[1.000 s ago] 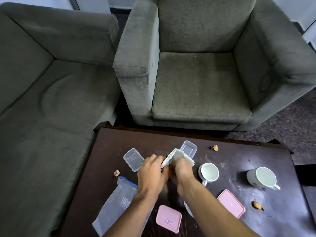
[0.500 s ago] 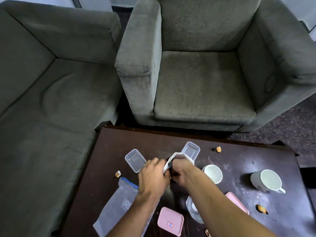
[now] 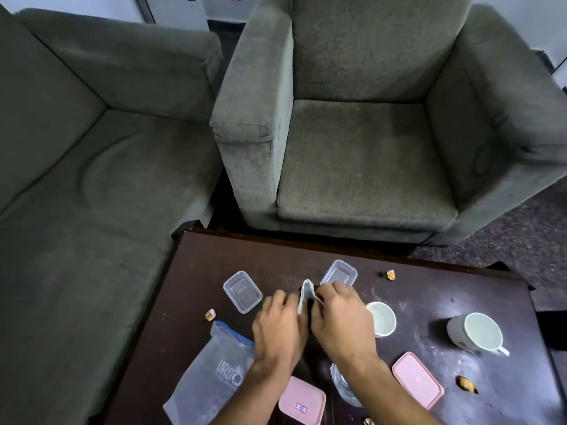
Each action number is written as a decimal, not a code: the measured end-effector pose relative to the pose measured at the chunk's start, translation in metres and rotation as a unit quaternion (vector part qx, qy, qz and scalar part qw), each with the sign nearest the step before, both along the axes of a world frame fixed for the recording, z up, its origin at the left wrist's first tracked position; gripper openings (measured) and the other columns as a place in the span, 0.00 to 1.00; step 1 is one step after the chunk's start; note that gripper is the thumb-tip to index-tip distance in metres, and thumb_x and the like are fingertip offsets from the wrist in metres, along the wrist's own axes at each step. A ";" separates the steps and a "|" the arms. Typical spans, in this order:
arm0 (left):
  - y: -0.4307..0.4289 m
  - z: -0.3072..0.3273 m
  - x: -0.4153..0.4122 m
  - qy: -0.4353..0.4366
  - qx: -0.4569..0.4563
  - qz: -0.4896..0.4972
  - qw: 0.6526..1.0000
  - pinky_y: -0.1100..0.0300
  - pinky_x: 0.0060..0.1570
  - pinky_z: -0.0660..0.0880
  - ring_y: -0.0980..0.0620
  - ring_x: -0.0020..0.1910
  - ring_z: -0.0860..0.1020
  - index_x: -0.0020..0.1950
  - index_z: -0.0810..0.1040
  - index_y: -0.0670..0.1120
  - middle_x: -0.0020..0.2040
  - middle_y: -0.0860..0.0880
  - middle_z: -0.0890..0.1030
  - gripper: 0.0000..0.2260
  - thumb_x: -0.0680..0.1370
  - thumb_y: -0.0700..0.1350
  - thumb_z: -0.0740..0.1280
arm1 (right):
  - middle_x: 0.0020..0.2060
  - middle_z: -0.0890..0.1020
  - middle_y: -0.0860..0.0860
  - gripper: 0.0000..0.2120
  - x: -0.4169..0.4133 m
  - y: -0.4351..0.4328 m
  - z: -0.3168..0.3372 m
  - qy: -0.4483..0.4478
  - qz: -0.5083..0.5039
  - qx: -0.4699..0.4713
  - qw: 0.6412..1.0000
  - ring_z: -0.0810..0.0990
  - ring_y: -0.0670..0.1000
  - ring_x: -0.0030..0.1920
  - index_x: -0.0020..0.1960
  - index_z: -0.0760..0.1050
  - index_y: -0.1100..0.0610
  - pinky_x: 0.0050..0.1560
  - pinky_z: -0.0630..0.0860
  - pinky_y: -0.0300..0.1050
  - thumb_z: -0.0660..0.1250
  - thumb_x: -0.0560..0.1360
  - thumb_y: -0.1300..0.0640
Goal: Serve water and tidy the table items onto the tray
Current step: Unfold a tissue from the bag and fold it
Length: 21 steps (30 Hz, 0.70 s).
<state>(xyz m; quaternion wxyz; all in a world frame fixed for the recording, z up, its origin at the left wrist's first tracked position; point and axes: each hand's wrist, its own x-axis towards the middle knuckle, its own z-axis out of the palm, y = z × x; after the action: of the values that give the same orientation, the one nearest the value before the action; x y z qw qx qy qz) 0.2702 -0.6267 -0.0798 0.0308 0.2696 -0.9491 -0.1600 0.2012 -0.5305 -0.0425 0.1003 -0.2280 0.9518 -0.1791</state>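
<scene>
At mid-counter (image 3: 276, 256), holds cloth (image 3: 306, 294) upright between left grip (image 3: 277, 326) and right grip (image 3: 340, 320), both curled onto it, equally near; stands on edge, long axis running away toward the armchair (image 3: 352, 148).

A left tub (image 3: 242, 291), right tub (image 3: 340, 273) and cup (image 3: 381, 318) hem the centre; far table strip (image 3: 276, 253) lies open.

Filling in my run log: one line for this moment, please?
left hand: holds white cloth | right hand: holds same cloth | table: uncleared
</scene>
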 end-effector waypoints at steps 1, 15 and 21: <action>0.002 0.000 -0.001 -0.003 -0.002 0.002 1.000 0.50 0.39 0.77 0.46 0.45 0.80 0.53 0.81 0.50 0.45 0.49 0.78 0.09 0.79 0.53 0.67 | 0.43 0.79 0.50 0.08 0.004 0.000 -0.002 0.011 0.002 0.005 1.000 0.79 0.55 0.46 0.44 0.75 0.53 0.32 0.68 0.46 0.60 0.75 0.51; 0.004 0.014 -0.009 0.022 0.026 0.041 0.999 0.50 0.35 0.77 0.44 0.44 0.82 0.53 0.80 0.47 0.47 0.47 0.79 0.05 0.80 0.46 0.68 | 0.45 0.82 0.52 0.09 -0.007 0.009 -0.020 0.008 -0.028 0.041 0.999 0.82 0.58 0.43 0.48 0.74 0.53 0.34 0.66 0.46 0.58 0.79 0.50; 0.001 0.015 -0.012 -0.007 0.057 0.055 0.997 0.49 0.45 0.78 0.42 0.52 0.82 0.66 0.73 0.52 0.57 0.49 0.80 0.14 0.80 0.46 0.65 | 0.50 0.82 0.53 0.10 -0.013 0.008 -0.018 0.009 -0.017 0.046 0.999 0.82 0.61 0.46 0.53 0.75 0.53 0.36 0.67 0.47 0.60 0.78 0.49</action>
<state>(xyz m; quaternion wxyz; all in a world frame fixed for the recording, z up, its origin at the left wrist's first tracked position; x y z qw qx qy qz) 0.2584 -0.6261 -0.0647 0.0175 0.3234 -0.9225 -0.2101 0.1885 -0.5224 -0.0609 0.0990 -0.2087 0.9636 -0.1348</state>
